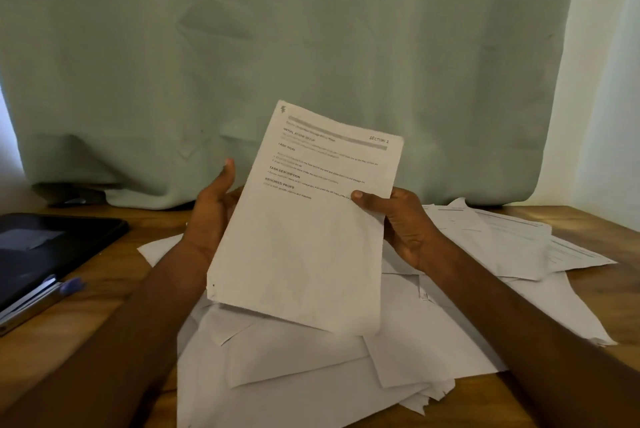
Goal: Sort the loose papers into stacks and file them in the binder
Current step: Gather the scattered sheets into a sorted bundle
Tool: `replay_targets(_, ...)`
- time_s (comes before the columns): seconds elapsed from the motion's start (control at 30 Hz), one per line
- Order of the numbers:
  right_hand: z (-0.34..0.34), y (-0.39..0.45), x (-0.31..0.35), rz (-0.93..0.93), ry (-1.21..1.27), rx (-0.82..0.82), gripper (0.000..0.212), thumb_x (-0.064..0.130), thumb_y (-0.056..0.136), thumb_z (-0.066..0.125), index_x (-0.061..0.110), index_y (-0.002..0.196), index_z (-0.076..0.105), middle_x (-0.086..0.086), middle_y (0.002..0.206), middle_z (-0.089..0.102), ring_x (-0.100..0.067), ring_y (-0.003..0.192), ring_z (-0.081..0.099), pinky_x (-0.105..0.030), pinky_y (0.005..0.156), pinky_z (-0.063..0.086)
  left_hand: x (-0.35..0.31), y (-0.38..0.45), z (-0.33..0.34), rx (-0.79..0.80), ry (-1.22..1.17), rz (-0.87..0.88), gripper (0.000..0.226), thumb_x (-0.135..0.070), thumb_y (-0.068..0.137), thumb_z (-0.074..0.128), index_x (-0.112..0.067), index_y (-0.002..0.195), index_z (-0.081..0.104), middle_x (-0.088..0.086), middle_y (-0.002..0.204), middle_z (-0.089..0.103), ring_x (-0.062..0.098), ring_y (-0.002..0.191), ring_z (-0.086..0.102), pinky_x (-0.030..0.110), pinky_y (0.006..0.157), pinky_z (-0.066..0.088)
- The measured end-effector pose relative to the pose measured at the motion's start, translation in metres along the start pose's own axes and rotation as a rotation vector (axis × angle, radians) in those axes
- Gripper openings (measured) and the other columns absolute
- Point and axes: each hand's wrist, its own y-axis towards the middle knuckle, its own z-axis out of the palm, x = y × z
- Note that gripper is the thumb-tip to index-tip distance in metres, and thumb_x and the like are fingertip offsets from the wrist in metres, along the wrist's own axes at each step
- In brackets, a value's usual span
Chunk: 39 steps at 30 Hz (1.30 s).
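Observation:
A printed sheet (304,237) with "Section 1" at its top right is held upright above the table, tilted a little clockwise. My right hand (398,223) pinches its right edge, thumb on the front. My left hand (211,209) is behind its left edge with the thumb raised; its fingers are hidden by the paper. Below lies a loose heap of white papers (311,368), spreading to the right (502,237). A dark binder (41,247) lies flat at the left of the wooden table (114,289).
A blue-capped pen (65,287) rests on the binder's near edge. A pale green curtain (277,46) hangs behind the table down to its back edge. A white wall shows at the far right.

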Motion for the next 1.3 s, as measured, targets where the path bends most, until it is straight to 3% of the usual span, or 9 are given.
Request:
replay_targets(0.07, -0.001, 0.001, -0.002, 0.010, -0.078, 0.020, 0.041, 0.014, 0.082, 0.083, 0.012, 0.121, 0.073, -0.005, 0.115, 0.076, -0.025, 0.107, 0.073, -0.047, 0.099, 0.056, 0.002, -0.009, 0.012, 0.068, 0.099, -0.006, 0.067, -0.068, 0.095, 0.046, -0.013, 0.125, 0.069, 0.010, 0.111, 0.075, 0.030, 0.094, 0.074, 0.039, 0.074, 0.063)
replay_targets(0.2, 0.008, -0.003, -0.012, 0.086, -0.166, 0.128, 0.043, 0.031, 0.085, 0.082, 0.006, 0.118, 0.074, -0.011, 0.112, 0.077, -0.028, 0.106, 0.073, -0.047, 0.098, 0.056, 0.014, 0.001, 0.004, -0.122, 0.388, 0.081, 0.041, -0.018, 0.095, 0.067, -0.010, 0.135, 0.063, 0.008, 0.125, 0.071, 0.027, 0.112, 0.070, 0.040, 0.099, 0.054)
replay_targets(0.27, 0.011, -0.003, -0.014, 0.114, -0.225, 0.057, 0.047, 0.048, 0.091, 0.072, 0.006, 0.111, 0.075, -0.008, 0.099, 0.078, -0.026, 0.088, 0.075, -0.039, 0.080, 0.060, 0.019, 0.007, -0.010, -0.269, 0.463, 0.121, 0.036, -0.010, 0.092, 0.072, -0.009, 0.127, 0.067, 0.007, 0.121, 0.072, 0.024, 0.105, 0.071, 0.034, 0.090, 0.055)
replay_targets(0.37, -0.004, 0.004, -0.017, 0.047, -0.404, -0.126, 0.035, 0.042, 0.101, 0.060, 0.011, 0.098, 0.076, -0.001, 0.080, 0.078, -0.017, 0.065, 0.071, -0.029, 0.061, 0.052, 0.010, 0.014, -0.042, -0.489, 0.428, 0.137, 0.034, -0.014, 0.088, 0.079, -0.008, 0.120, 0.069, 0.011, 0.115, 0.073, 0.031, 0.099, 0.070, 0.042, 0.093, 0.054)
replay_targets(0.5, -0.030, 0.018, -0.031, -0.193, -1.215, -0.136, 0.015, 0.031, 0.092, 0.062, 0.029, 0.090, 0.076, 0.011, 0.092, 0.077, -0.015, 0.088, 0.069, -0.034, 0.082, 0.054, -0.007, 0.016, -0.101, -0.592, 0.430, 0.065, 0.043, -0.030, 0.080, 0.084, -0.016, 0.118, 0.069, 0.009, 0.119, 0.074, 0.036, 0.104, 0.071, 0.058, 0.097, 0.053)
replay_targets(0.73, -0.014, 0.007, -0.040, -0.042, -1.481, 0.025, 0.020, 0.045, 0.089, 0.064, 0.031, 0.099, 0.074, 0.006, 0.105, 0.072, -0.023, 0.101, 0.065, -0.040, 0.095, 0.051, -0.021, -0.028, -0.073, -0.543, 0.548, 0.024, 0.037, -0.011, 0.097, 0.065, -0.006, 0.133, 0.061, 0.014, 0.128, 0.067, 0.038, 0.115, 0.064, 0.058, 0.105, 0.047)
replay_targets(1.03, 0.021, 0.007, -0.049, -0.204, -1.125, 0.063, 0.009, 0.029, 0.089, 0.068, 0.030, 0.084, 0.076, 0.014, 0.085, 0.073, -0.008, 0.082, 0.067, -0.026, 0.076, 0.050, -0.046, -0.040, -0.124, -0.727, 0.532, -0.007, 0.035, -0.013, 0.094, 0.070, -0.011, 0.128, 0.062, 0.012, 0.124, 0.067, 0.034, 0.112, 0.063, 0.052, 0.097, 0.050)
replay_targets(1.17, 0.055, 0.010, -0.063, -0.129, -1.140, 0.165, 0.014, 0.031, 0.093, 0.065, 0.025, 0.096, 0.077, 0.008, 0.097, 0.074, -0.014, 0.089, 0.068, -0.038, 0.087, 0.058, -0.067, -0.040, -0.127, -0.793, 0.395, 0.069, 0.036, -0.008, 0.096, 0.066, -0.012, 0.131, 0.062, 0.009, 0.123, 0.069, 0.030, 0.105, 0.066, 0.046, 0.089, 0.052)
replay_targets(1.3, 0.084, 0.023, -0.054, 0.069, -1.340, 0.159, 0.075, 0.078, 0.081, 0.061, 0.023, 0.132, 0.059, 0.000, 0.134, 0.061, -0.028, 0.123, 0.058, -0.049, 0.106, 0.046, -0.064, -0.038, -0.136, -0.864, 0.398, 0.051, 0.033, -0.011, 0.090, 0.075, -0.014, 0.121, 0.066, 0.007, 0.113, 0.071, 0.032, 0.101, 0.067, 0.054, 0.095, 0.053)
